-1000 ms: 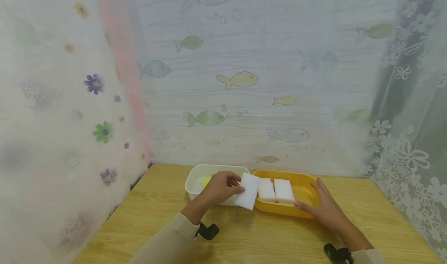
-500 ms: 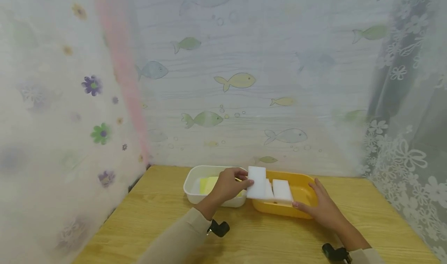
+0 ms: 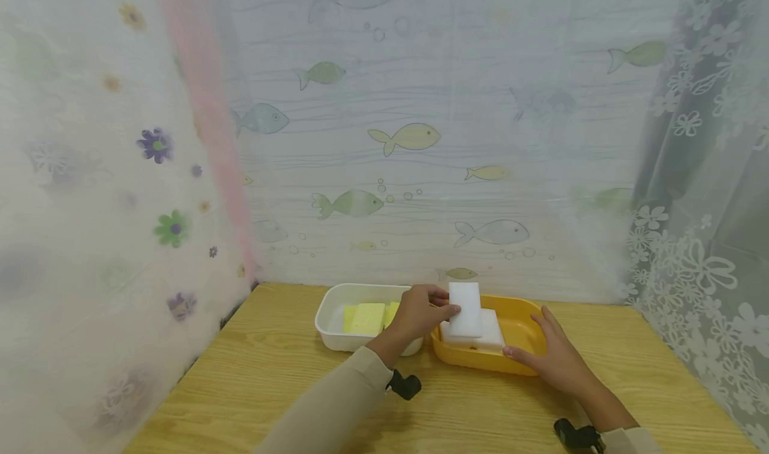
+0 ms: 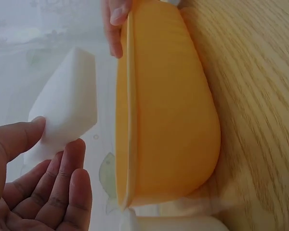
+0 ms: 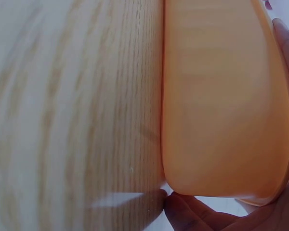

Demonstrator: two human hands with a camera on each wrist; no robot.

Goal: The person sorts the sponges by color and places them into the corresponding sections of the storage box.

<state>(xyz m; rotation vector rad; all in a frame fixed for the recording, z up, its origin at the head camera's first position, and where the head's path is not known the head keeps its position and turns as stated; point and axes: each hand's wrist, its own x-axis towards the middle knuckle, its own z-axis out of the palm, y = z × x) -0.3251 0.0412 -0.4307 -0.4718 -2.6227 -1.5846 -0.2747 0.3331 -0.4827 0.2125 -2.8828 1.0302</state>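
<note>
My left hand (image 3: 422,312) pinches a white sponge block (image 3: 464,309) between thumb and fingertips, above the left part of a yellow-orange plastic tub (image 3: 524,368). In the left wrist view the sponge (image 4: 70,96) stands apart from the tub wall (image 4: 173,110). Other white sponges (image 3: 492,330) lie in the tub, partly hidden behind the held one. My right hand (image 3: 557,357) holds the tub's right end, thumb at the front rim. The right wrist view has its fingers (image 5: 192,214) against the tub's end (image 5: 226,106).
Left of the yellow-orange tub stands a white tub (image 3: 336,340) with several yellow sponges (image 3: 368,318) in it, partly behind my left hand. Both sit on a wood-grain table (image 3: 270,347). A fish-print curtain (image 3: 408,173) hangs behind the table.
My left hand has carried the white sponge rightward, from the gap between the tubs to above the yellow-orange tub. More yellow sponges now show. The right hand has stayed at the tub.
</note>
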